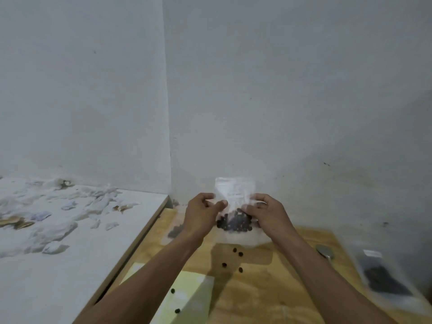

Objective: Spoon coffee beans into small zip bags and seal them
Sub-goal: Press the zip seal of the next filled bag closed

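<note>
Hands pinching zip bag between them, upright

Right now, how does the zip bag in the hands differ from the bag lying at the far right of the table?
The held zip bag is upright in the air, pinched by the left hand and right hand; the right-side bag lies flat, untouched, and looks bigger. Both are clear and hold dark coffee beans.

White scraps litter the white surface.
</note>
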Motion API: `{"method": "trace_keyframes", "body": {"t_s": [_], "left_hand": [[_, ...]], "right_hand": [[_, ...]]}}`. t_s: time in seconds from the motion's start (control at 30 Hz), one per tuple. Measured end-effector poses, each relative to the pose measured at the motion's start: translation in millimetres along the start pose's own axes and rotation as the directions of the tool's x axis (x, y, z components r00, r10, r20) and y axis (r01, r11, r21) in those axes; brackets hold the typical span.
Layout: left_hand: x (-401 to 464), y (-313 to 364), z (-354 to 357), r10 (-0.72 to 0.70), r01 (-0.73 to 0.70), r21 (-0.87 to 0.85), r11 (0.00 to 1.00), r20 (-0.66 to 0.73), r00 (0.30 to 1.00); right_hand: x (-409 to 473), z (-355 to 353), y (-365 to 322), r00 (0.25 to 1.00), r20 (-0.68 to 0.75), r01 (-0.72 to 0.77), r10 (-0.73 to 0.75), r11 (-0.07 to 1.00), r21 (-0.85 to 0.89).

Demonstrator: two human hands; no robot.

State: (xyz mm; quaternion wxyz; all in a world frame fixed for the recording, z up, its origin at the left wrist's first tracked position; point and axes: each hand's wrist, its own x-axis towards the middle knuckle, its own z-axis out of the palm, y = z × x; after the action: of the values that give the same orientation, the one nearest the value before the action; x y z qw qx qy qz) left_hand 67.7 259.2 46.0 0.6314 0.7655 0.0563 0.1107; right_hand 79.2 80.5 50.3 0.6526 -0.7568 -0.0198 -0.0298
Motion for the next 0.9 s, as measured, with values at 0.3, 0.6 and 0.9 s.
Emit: {"method": "trace_keyframes", "body": {"t_s": [0.3, 0.6, 0.9], "left_hand": [[-17.7, 20.3, 88.8, 0.068, -0.084, 0.049, 0.995, 0.277, 0.958], [-70.7, 22.9, 216.0, 0.012, -0.147, 0.197, 0.969, 0.562, 0.827], [-120.7, 1.9, 299.8, -0.06, -0.261, 0.4, 0.878, 0.635, 0.77]], "right_hand": [[-29.8, -96.7, 17.3, 0.956, -0.276, 0.024, -0.097, 0.966, -0.256], [-89.4, -210.0, 43.9, 0.91, -0.414, -0.199, -0.022, 0.852, -0.483], [-131.5, -275.4, 98.5, 0.858, -0.491, -0.407, 0.148, 0.78, -0.476]]}}
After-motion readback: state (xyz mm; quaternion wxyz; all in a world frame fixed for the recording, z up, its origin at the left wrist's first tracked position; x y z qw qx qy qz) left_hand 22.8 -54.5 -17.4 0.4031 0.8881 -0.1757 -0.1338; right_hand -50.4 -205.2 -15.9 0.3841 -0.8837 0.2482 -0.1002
